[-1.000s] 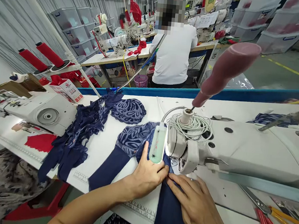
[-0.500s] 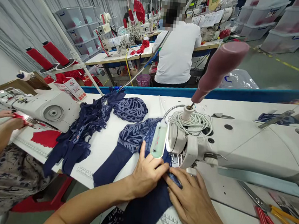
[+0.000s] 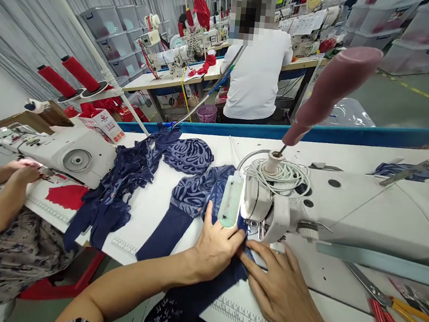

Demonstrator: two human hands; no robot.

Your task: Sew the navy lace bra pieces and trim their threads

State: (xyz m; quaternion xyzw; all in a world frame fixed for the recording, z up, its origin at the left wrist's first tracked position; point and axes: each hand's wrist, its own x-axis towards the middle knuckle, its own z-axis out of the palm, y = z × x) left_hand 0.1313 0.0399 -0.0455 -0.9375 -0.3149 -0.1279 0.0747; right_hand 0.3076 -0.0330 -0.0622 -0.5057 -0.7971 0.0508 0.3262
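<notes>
A navy bra (image 3: 196, 192) with leaf-patterned lace cups lies at the white sewing machine (image 3: 271, 207), part of it beside the needle area. My left hand (image 3: 218, 247) presses on it left of the presser foot (image 3: 253, 228), thumb and fingers pinching its edge, one finger stretched toward the cup. Just in front of the foot, my right hand (image 3: 273, 278) grips the same edge between thumb and forefinger, its other fingers lying on the machine bed. Plain navy fabric (image 3: 202, 291) hangs toward my lap. The pale green plate (image 3: 231, 200) on the machine hides some of the cloth.
Left of the bra lie a loose lace cup (image 3: 188, 156) and a heap of navy pieces (image 3: 121, 187). A co-worker's hands (image 3: 23, 173) work at another machine (image 3: 74, 155). Red-handled scissors (image 3: 382, 309) lie at right; a pink-handled tool (image 3: 331, 91) stands upright on the machine.
The cloth between my hands has shifted toward the presser foot, and its hanging part has moved left. My hands stay close together. The co-worker's hands have moved slightly at the other machine.
</notes>
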